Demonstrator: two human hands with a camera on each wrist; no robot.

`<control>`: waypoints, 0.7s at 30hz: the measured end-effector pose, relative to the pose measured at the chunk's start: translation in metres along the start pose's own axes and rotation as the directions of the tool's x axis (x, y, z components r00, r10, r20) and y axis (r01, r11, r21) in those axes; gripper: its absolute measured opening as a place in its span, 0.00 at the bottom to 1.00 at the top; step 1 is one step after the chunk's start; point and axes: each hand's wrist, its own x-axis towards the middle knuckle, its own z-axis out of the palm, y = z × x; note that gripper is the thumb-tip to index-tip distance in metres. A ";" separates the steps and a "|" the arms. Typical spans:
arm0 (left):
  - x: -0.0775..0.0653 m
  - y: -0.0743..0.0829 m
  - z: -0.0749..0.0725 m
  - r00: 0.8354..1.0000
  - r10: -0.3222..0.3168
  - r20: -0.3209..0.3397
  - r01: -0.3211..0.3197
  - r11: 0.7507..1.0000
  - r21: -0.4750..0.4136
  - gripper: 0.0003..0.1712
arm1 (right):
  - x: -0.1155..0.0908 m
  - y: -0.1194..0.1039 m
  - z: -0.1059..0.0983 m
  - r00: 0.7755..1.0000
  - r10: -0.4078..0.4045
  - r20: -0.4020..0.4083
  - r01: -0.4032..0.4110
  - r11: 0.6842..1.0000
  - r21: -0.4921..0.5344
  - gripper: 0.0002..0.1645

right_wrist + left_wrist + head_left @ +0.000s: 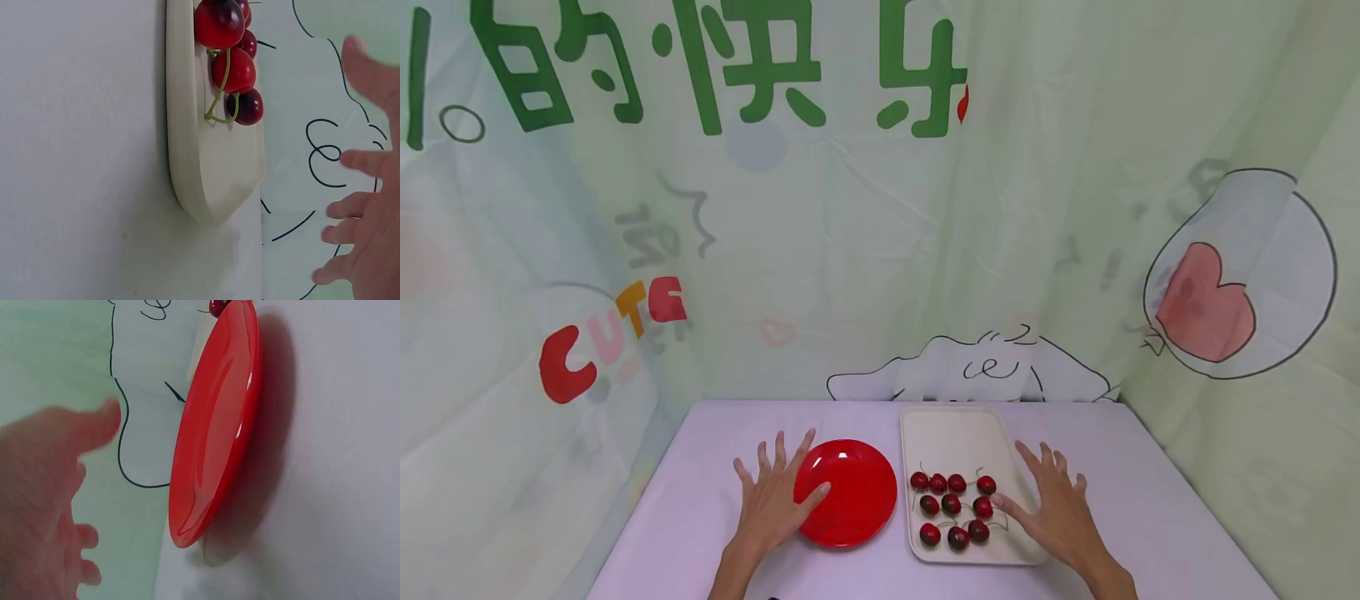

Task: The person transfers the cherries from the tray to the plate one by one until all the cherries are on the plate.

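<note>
Left hand (771, 507): released, fingers spread and thumb extended; held above the left side of a round, glossy red plate (853, 504). The left wrist view shows a gap between hand and plate. Right hand (1063, 515): likewise released, fingers fanned apart; held over the right edge of a cream rectangular tray (955, 433) with rounded corners and a low raised rim. The right wrist view shows this hand apart from the tray.

Plate: flat on the table, just left of the tray, its inner surface bare. Tray: long side running away from the person. Ten dark-red, shiny cherries (951, 505) lie in its nearer part, in three rough rows: four in the farthest row, three in each of the others. Thin green stems show on several.

Support: pale lilac-white table (1157, 508). Beyond it, a pale green fabric curtain (865, 250) printed with large green characters, the coloured word "CUTE" at left, and an outlined balloon with a red heart at right.
</note>
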 end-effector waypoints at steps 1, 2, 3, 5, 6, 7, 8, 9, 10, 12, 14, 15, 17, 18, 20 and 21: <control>-0.001 0.000 0.000 1.000 -0.014 -0.004 0.014 1.000 0.003 0.52 | 0.000 0.001 0.000 1.000 0.012 0.002 -0.012 1.000 0.013 0.56; -0.001 0.000 -0.001 1.000 -0.027 -0.009 0.028 1.000 0.007 0.52 | -0.001 0.002 0.000 1.000 0.022 0.001 -0.022 0.999 0.031 0.53; -0.002 0.001 -0.001 0.999 -0.040 -0.017 0.040 0.999 0.005 0.51 | -0.001 0.004 0.000 1.000 0.029 -0.003 -0.029 0.998 0.050 0.50; -0.003 0.002 -0.003 0.997 -0.077 -0.026 0.077 0.997 -0.004 0.50 | -0.001 0.006 0.000 0.999 0.025 -0.033 -0.024 0.999 0.048 0.44; -0.003 0.002 -0.004 0.995 -0.093 -0.038 0.093 0.996 -0.015 0.50 | -0.002 0.007 -0.001 0.998 0.022 -0.051 -0.021 0.999 0.029 0.42; -0.004 0.003 -0.005 0.993 -0.108 -0.055 0.106 0.994 -0.034 0.49 | -0.002 0.008 -0.001 0.997 0.023 -0.067 -0.023 1.000 0.009 0.40; -0.005 0.003 -0.005 0.989 -0.123 -0.076 0.119 0.991 -0.053 0.47 | -0.002 0.008 -0.002 0.996 0.031 -0.079 -0.031 0.999 -0.005 0.37; -0.005 0.003 -0.005 0.986 -0.136 -0.101 0.129 0.989 -0.074 0.45 | -0.002 0.009 -0.003 0.995 0.040 -0.090 -0.042 0.999 -0.019 0.35; -0.006 0.002 -0.005 0.981 -0.148 -0.128 0.137 0.986 -0.090 0.43 | -0.003 0.008 -0.004 0.994 0.053 -0.100 -0.057 0.998 -0.034 0.33; -0.005 0.000 -0.003 0.971 -0.171 -0.169 0.149 0.979 -0.139 0.38 | -0.002 0.008 -0.005 0.990 0.092 -0.106 -0.097 0.994 -0.043 0.30; -0.004 -0.004 0.000 0.962 -0.185 -0.202 0.151 0.973 -0.172 0.33 | -0.002 0.008 -0.004 0.985 0.137 -0.104 -0.140 0.990 -0.022 0.28; -0.003 -0.006 0.001 0.958 -0.192 -0.212 0.154 0.971 -0.185 0.32 | -0.001 0.008 -0.003 0.983 0.151 -0.106 -0.153 0.988 -0.008 0.27; -0.001 -0.009 0.005 0.953 -0.211 -0.217 0.165 0.964 -0.210 0.28 | -0.002 0.010 0.000 0.977 0.184 -0.105 -0.182 0.983 0.021 0.26; -0.001 -0.011 0.007 0.951 -0.220 -0.219 0.174 0.962 -0.212 0.27 | -0.003 0.011 0.002 0.975 0.197 -0.100 -0.194 0.980 0.038 0.26; -0.001 -0.013 0.011 0.944 -0.252 -0.213 0.200 0.950 -0.239 0.25 | -0.004 0.014 0.007 0.973 0.211 -0.092 -0.204 0.976 0.079 0.24; -0.001 -0.015 0.012 0.941 -0.270 -0.204 0.214 0.941 -0.263 0.25 | -0.005 0.014 0.009 0.972 0.216 -0.087 -0.208 0.973 0.098 0.23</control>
